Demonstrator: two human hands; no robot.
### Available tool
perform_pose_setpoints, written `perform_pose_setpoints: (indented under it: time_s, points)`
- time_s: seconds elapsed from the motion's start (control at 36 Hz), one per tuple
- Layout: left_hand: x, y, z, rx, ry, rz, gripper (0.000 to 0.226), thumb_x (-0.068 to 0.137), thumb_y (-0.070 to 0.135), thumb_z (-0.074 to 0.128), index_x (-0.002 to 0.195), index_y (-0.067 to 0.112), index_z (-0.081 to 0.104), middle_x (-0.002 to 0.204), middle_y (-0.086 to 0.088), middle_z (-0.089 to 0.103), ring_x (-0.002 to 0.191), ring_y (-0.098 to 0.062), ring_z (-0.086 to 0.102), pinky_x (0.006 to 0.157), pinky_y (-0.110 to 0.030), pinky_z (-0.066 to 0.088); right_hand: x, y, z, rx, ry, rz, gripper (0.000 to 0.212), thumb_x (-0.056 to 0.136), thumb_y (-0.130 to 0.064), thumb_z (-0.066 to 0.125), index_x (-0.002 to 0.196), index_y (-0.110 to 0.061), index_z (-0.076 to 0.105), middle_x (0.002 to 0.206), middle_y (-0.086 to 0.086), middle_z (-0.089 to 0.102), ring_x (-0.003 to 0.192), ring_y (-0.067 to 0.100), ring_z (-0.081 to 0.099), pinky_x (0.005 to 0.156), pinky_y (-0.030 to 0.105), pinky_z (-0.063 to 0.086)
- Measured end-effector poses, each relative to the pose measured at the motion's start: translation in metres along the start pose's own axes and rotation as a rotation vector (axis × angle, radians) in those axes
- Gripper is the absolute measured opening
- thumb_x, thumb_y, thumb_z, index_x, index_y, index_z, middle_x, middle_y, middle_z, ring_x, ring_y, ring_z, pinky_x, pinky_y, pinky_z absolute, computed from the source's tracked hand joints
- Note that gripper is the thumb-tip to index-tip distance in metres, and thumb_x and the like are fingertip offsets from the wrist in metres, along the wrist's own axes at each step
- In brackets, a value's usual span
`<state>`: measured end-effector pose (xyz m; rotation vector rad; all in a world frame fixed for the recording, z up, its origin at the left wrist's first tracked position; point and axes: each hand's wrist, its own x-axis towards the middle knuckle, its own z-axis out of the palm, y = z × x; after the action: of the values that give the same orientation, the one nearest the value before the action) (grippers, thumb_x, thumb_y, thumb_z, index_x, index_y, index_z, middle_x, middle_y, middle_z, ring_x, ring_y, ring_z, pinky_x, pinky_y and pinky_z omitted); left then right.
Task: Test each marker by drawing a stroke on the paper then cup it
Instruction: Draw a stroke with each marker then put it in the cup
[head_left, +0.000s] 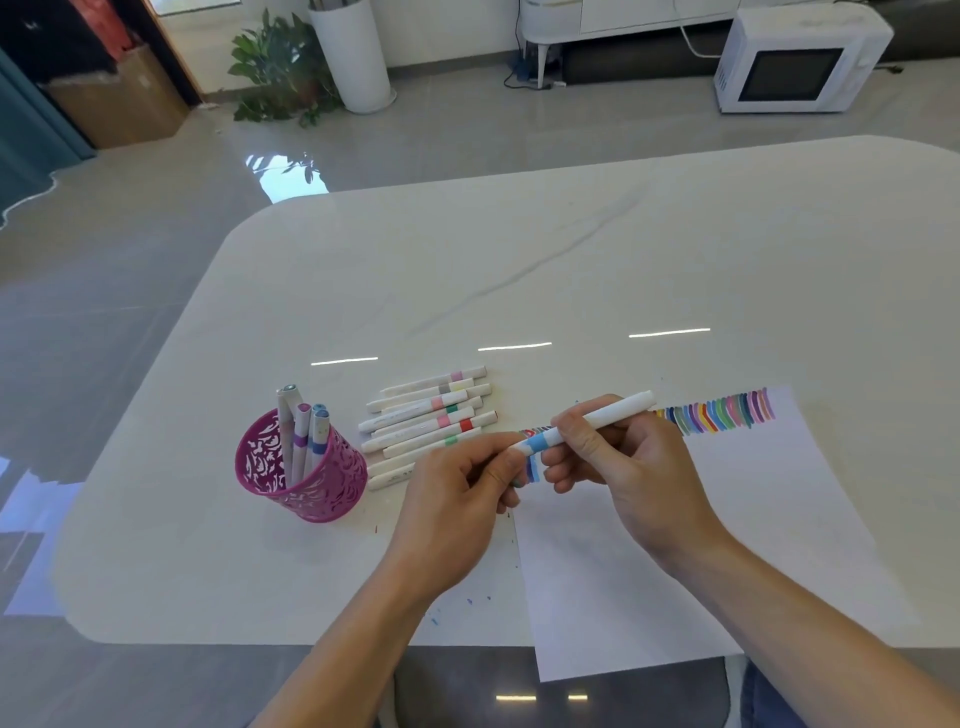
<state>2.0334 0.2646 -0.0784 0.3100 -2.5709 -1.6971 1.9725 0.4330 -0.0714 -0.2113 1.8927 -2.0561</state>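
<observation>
Left hand (457, 488) pinches the cap end and right hand (631, 467) grips the barrel of a blue-banded marker (618, 408) just above the paper (753, 519) — opposed grips, apparently to work the cap — near the pink cup (306, 488).

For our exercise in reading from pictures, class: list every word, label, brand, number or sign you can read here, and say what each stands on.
No text here can be read.
Loose markers: faint dark print along some barrels, too small and blurred to read.
Held marker: no print shows.
Microwave: no legible label or numbers.
</observation>
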Motion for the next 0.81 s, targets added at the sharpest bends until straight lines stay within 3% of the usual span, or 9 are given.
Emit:
perform_pose_setpoints:
  time_s: [0.33,0.47,0.58,0.64,0.81]
  points:
    - [-0.006,0.0,-0.001,0.006,-0.007,-0.021,0.021,0.1,0.021,0.056,0.111,0.022,0.074,0.076,0.006,0.067,0.066,-0.009,0.061,0.064,-0.021,0.052,-0.006,0.005,0.001,0.017,-0.009,0.017,0.022,0.096,-0.021,0.064,0.1,-0.001,0.071,0.079,0.016,0.075,0.072,0.03,0.074,0.067,0.034,0.062]
    - [-0.007,0.005,-0.007,-0.024,-0.019,-0.016,0.019,0.1,0.023,0.056,0.11,0.026,0.072,0.082,0.004,0.07,0.076,-0.015,0.067,0.073,-0.028,0.058,0.001,-0.005,-0.003,0.039,-0.105,0.107,0.025,0.096,-0.022,0.064,0.103,0.0,0.073,0.083,0.016,0.075,0.074,0.025,0.072,0.07,0.032,0.062]
    - [-0.009,0.009,-0.016,-0.178,0.086,-0.028,0.018,0.094,0.018,0.066,0.108,0.027,0.073,0.086,-0.003,0.074,0.082,-0.021,0.071,0.081,-0.035,0.059,0.003,-0.01,-0.003,0.094,-0.084,0.172,0.03,0.087,-0.027,0.07,0.103,-0.002,0.071,0.083,0.015,0.074,0.072,0.024,0.067,0.068,0.033,0.06]
    - [-0.009,0.009,-0.024,-0.283,0.155,-0.03,0.018,0.093,0.012,0.068,0.107,0.021,0.074,0.088,-0.009,0.074,0.083,-0.023,0.071,0.082,-0.036,0.057,0.004,-0.009,-0.004,0.106,-0.039,0.207,0.024,0.092,-0.023,0.07,0.104,-0.002,0.068,0.082,0.015,0.072,0.071,0.025,0.065,0.064,0.032,0.058]
    - [-0.013,0.015,-0.055,-0.427,0.361,0.001,0.017,0.09,0.017,0.066,0.104,0.01,0.074,0.093,0.0,0.075,0.083,-0.013,0.068,0.075,-0.022,0.054,0.008,-0.006,-0.007,0.035,0.074,0.265,0.018,0.1,-0.018,0.063,0.111,-0.004,0.064,0.08,0.011,0.072,0.066,0.02,0.064,0.064,0.032,0.057]
